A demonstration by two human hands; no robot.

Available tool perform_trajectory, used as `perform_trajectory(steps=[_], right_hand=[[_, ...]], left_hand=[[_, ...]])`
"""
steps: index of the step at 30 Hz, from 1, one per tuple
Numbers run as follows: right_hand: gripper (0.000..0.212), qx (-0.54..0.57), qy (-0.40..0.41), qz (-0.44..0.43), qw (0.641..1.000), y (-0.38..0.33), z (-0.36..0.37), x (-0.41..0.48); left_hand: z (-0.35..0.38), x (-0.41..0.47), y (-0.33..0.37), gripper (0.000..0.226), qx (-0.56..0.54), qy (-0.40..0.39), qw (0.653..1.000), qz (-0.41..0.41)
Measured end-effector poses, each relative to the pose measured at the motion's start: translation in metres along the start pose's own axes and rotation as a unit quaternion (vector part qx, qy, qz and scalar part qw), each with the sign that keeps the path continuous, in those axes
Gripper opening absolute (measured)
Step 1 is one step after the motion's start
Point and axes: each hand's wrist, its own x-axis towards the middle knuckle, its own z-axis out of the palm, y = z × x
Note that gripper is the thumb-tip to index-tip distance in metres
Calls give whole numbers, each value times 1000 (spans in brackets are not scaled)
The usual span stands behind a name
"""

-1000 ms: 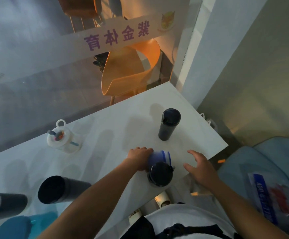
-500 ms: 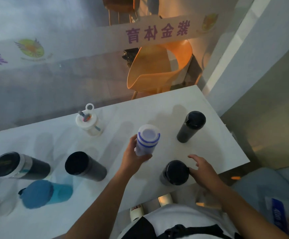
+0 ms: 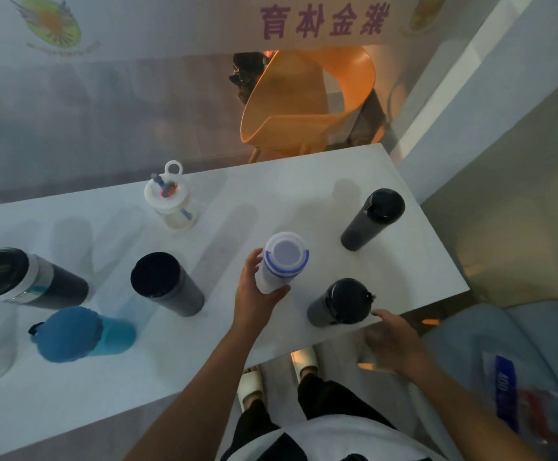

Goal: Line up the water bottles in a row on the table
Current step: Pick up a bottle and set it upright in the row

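Water bottles stand scattered over the white table [image 3: 271, 191], not yet in a row. At nine o'clock a black-and-silver tumbler [image 3: 21, 281] and, toward eight o'clock, a blue bottle [image 3: 81, 334] stand close together, with a black tumbler [image 3: 166, 284] just to their right. A bottle slid carelessly into this cluster could knock one into its neighbour. At eleven o'clock a clear bottle [image 3: 171, 202] with a looped white lid stands alone near the far edge, where a push away from the person might send it off. Near the centre the left hand [image 3: 256, 296] has fingers and thumb wrapped round the lower body of a white bottle [image 3: 284, 261] with blue rings, held upright. Its base is hidden behind the hand, so I cannot tell whether it rests on the table. With the grasp so low on a tall body, a quick swing could tip it or clip the bottles beside it. At five o'clock a dark bottle [image 3: 340, 304] stands close to the near edge, the likeliest to fall. The right hand [image 3: 394, 337], fingers loose and grasping nothing, is just beside it, off the table. It is too blurred to show whether it touches the bottle, but a stray nudge toward the person would topple the bottle over the edge. At two o'clock a slim dark bottle [image 3: 370, 221] stands well apart from both hands.
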Motion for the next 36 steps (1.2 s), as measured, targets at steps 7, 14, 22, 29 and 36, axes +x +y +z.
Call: perform_trajectory(steps=[7, 14, 22, 29, 36], right_hand=[[65, -64, -90, -52, 993, -7, 38, -31], [62, -118, -179, -204, 955, -61, 68, -53], [59, -90, -220, -361, 902, -103, 127, -101], [59, -79, -247, -419, 870, -139, 169, -171], [57, -91, -220, -444, 864, -197, 228, -216]], left_hand=[[-18, -51, -13, 82, 64, 7, 998, -17], [-48, -140, -23, 78, 263, 2, 959, -102], [-113, -279, -33, 77, 253, 133, 929, -234], [-156, -360, -35, 72, 193, 261, 908, -266], [-247, -384, -66, 71, 144, 304, 905, -259]])
